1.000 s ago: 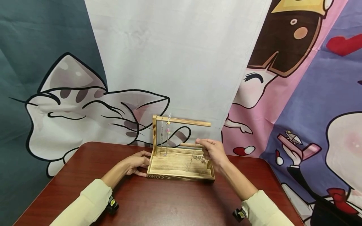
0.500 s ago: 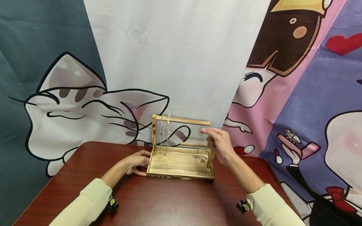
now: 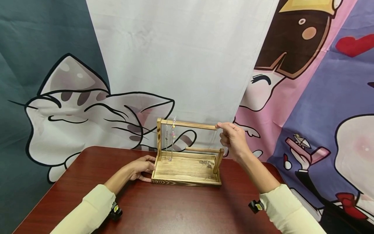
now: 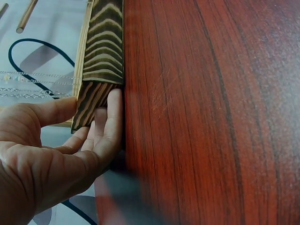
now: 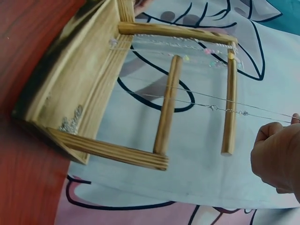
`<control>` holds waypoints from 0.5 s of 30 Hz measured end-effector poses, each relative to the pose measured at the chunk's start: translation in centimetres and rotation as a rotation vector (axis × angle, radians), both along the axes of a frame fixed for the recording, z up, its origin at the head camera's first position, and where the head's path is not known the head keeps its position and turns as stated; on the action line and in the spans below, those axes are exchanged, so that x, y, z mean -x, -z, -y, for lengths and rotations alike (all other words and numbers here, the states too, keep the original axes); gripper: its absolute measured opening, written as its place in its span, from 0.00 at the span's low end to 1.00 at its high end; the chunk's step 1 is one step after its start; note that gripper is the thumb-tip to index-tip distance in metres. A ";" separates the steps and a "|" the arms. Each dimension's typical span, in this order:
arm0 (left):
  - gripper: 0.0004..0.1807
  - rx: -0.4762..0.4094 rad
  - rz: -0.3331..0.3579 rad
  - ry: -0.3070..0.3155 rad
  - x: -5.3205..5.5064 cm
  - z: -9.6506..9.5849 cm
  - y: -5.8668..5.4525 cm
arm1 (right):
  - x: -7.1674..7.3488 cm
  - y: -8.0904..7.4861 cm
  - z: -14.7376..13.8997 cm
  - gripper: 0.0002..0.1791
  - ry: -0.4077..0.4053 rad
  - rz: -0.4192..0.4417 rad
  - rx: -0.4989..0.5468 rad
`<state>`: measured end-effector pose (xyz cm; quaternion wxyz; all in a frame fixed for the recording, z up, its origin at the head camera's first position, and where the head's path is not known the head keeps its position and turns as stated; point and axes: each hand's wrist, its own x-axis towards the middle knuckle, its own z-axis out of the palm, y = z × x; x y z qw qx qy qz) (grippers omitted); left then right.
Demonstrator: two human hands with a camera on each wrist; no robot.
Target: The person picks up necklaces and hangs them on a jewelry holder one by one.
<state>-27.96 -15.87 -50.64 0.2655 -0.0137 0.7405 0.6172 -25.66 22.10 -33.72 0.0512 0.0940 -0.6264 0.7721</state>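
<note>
A wooden jewelry stand (image 3: 181,174) with a tray base stands on the table. My left hand (image 3: 139,169) grips the tray's left end, its thumb on the wall and fingers around the lower corner, as the left wrist view shows. My right hand (image 3: 235,140) is at the free right end of the upper rod (image 3: 194,125), pinching a thin silver necklace (image 5: 213,108). In the right wrist view the necklace's strands stretch from the fingers past both rods. A beaded necklace (image 3: 173,134) and a silver chain (image 3: 167,138) hang near the upper rod's left end.
A small heap of chains (image 3: 207,164) lies in the tray's right side. The shorter lower rod (image 3: 201,149) joins the right post (image 3: 218,161). Behind the dark red table (image 3: 175,208) hangs a printed cloth backdrop (image 3: 187,65).
My right hand has risen from the lower rod to the upper rod's right end, lifting the necklace. My left hand stays at the tray's end.
</note>
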 end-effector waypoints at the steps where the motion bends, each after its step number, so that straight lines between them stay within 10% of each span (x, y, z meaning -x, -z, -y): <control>1: 0.34 0.000 0.000 0.000 0.0 0.0 0.0 | 0.1 -0.2 -0.1 0.20 0.001 -0.006 0.002; 15: 0.34 0.004 0.007 -0.005 0.0 0.0 -0.1 | 1.8 -3.4 -2.0 0.19 0.062 -0.059 0.022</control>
